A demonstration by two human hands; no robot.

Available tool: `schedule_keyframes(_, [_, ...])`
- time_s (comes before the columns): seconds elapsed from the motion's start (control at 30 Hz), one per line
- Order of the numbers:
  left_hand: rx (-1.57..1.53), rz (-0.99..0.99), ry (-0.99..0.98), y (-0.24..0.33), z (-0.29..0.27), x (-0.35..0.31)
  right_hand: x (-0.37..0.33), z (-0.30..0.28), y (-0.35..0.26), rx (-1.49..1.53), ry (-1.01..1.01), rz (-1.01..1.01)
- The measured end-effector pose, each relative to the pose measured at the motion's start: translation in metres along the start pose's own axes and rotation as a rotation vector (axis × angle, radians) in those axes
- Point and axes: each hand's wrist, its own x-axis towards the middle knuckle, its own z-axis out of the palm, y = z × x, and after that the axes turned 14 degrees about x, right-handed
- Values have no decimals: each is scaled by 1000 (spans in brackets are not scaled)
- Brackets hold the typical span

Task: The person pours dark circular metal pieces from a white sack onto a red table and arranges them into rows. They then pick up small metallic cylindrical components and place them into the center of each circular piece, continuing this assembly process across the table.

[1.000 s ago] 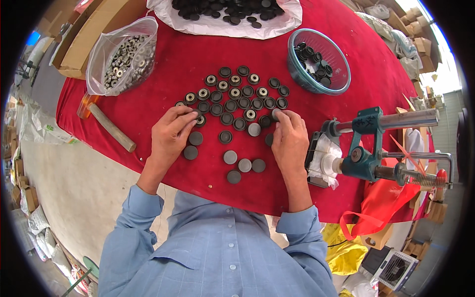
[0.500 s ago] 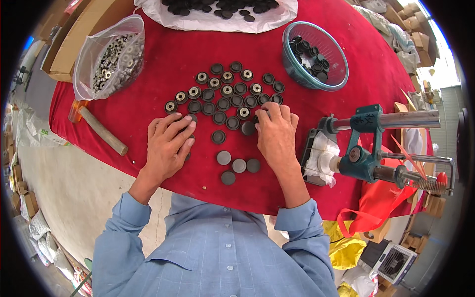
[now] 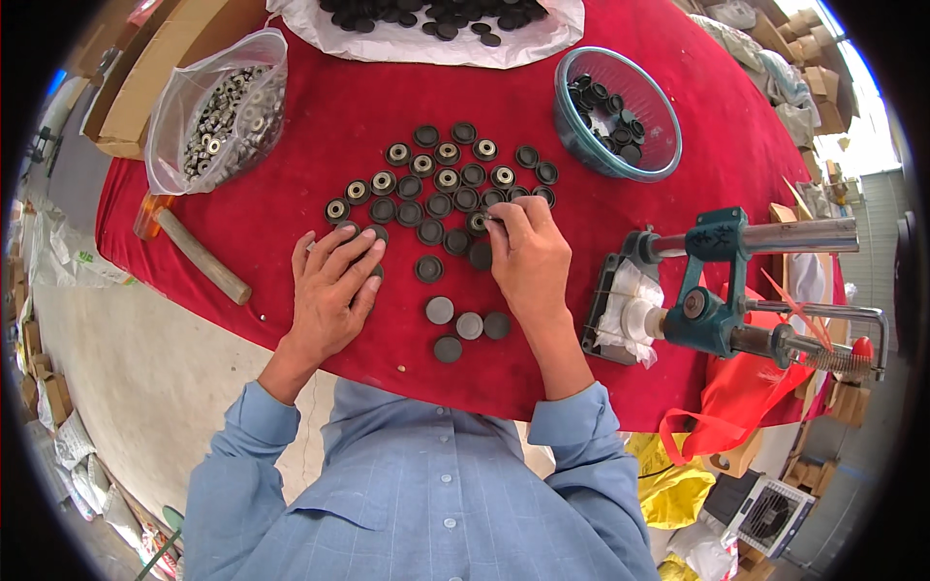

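Round black plastic caps (image 3: pixel 428 268) lie scattered over a red cloth, several with a small silvery ring bearing (image 3: pixel 447 179) seated inside. My right hand (image 3: pixel 532 258) pinches with thumb and forefinger at a bearing (image 3: pixel 476 222) in one of the caps; the fingertips partly cover it. Just beside that hand lies a face-down cap (image 3: pixel 480 256). My left hand (image 3: pixel 332 295) rests spread, its fingertips on a few black caps (image 3: pixel 373 233) at the left of the group. Nearer my body are several smooth grey-black discs (image 3: pixel 468 325).
A clear bag of bearings (image 3: pixel 218 131) stands at left, near a hammer (image 3: pixel 201 254). A teal-rimmed tub (image 3: pixel 668 145) holds caps. A green hand press (image 3: pixel 712 281) stands at right. More caps lie on a white sheet (image 3: pixel 426 50) at the far side.
My right hand has moved slightly left, its fingers now pinched at the bearing in a cap. My left hand stays over the same caps, barely shifted.
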Motion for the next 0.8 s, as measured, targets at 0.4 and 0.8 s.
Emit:
schedule_keyframes(0.4, [-30, 38, 90, 45, -6, 30, -16, 7, 2, -161, -128, -122])
schedule_keyframes(0.8, [-289, -17, -10, 51, 12, 38, -29, 8, -7, -320, -138, -185])
